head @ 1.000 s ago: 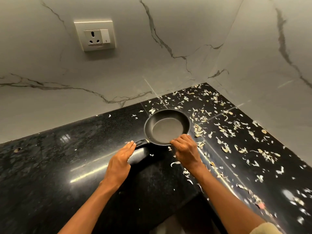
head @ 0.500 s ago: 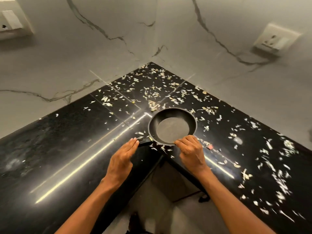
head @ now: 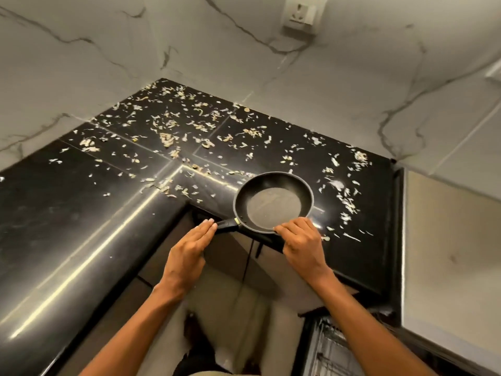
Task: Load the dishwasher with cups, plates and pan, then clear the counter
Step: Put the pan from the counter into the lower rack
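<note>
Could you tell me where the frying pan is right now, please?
In the head view the frying pan sits at the counter's front edge, right of the inner corner, with the right hand on its near rim and the left hand at its handle.

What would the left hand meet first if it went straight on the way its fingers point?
The pan's handle: the left hand's straight fingertips already sit at its end, apparently touching. Beyond it lies the pan.
</note>
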The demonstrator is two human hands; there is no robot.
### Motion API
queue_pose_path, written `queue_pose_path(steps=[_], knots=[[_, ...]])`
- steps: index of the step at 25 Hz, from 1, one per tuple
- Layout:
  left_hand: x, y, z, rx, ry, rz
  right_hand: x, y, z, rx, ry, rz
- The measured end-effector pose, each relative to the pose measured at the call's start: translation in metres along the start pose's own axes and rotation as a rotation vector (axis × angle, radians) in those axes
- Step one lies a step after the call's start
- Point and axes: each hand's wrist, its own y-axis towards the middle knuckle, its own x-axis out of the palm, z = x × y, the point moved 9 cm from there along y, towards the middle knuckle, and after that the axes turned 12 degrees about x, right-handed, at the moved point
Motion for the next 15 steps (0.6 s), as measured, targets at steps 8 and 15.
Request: queue_pose_path(steps=[8,15], knots=[[0.028,-0.021,0.097,0.068,-0.051,-0.049,-0.066,-0.098,0.045,0.105,-0.039,0.03],[0.045,-0.034,0.153,0.23,-0.12,-0.112,-0.117,-0.168,0.055,0.236,-0.129,0.049]])
